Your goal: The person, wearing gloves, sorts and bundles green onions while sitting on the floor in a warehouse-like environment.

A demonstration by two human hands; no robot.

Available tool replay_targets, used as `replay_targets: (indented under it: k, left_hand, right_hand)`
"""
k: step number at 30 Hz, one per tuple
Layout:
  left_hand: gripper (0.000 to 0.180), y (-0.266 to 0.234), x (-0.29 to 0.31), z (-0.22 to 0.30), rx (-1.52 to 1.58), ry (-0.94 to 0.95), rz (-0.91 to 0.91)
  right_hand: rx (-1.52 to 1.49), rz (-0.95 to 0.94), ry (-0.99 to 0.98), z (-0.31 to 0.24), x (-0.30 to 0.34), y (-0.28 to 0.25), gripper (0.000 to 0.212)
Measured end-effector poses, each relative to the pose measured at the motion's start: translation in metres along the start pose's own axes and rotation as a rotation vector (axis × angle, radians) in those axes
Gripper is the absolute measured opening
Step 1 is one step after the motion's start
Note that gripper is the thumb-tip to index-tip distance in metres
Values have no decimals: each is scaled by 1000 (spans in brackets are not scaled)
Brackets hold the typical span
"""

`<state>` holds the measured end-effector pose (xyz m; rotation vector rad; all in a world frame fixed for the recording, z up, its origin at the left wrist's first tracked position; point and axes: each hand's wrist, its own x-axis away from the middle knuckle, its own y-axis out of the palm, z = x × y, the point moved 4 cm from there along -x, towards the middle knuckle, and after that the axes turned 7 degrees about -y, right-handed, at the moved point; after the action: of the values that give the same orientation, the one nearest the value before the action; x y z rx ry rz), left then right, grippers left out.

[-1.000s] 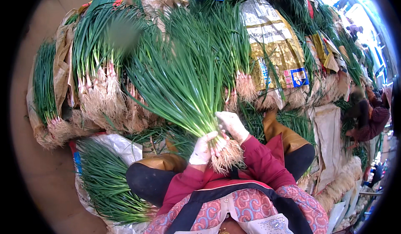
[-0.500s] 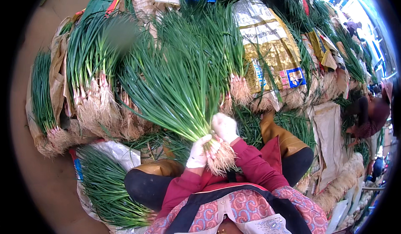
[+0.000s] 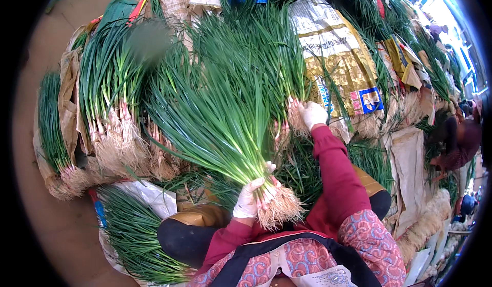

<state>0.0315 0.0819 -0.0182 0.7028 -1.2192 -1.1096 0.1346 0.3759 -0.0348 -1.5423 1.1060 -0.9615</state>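
Our left fingers (image 3: 254, 185) wrap the held bunch (image 3: 231, 128); our right fingers (image 3: 309, 111), grip unclear, touch a farther bunch (image 3: 291, 77) leftward, stretching lengthwise ahead.

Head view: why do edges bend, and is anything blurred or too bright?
Head view: a fisheye lens bends edges and leaves black corners; head view, upper right: glare washes out detail; head view, upper left: a blurry grey smudge veils green leaves, perhaps a lens mark; head view, lower middle: the held bunch and left hand look fairly sharp.
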Motion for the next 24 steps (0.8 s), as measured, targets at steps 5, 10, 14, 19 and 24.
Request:
replay_targets:
  k: [5,10,14,19,24]
  left_hand:
    - [55,-10,3,5,-20,-20,-37]
    - [57,2,5,4,91,0,-58]
    - [58,-22,2,-2,-149,-132,-62]
    - [57,0,9,0,7,-9,-57]
    - [49,-3,18,12,169,48,-159]
  right_hand:
    - [-203,300,-183,-10,32,-25,28]
    - [-966,-101,-111,-34,145,-29,19]
    - [-1163,-214,-281,-40,217,-1,19]
    - [-700,-81,-290,-28,203,-21,19]
    - [175,-841,-809,2,249,38,20]
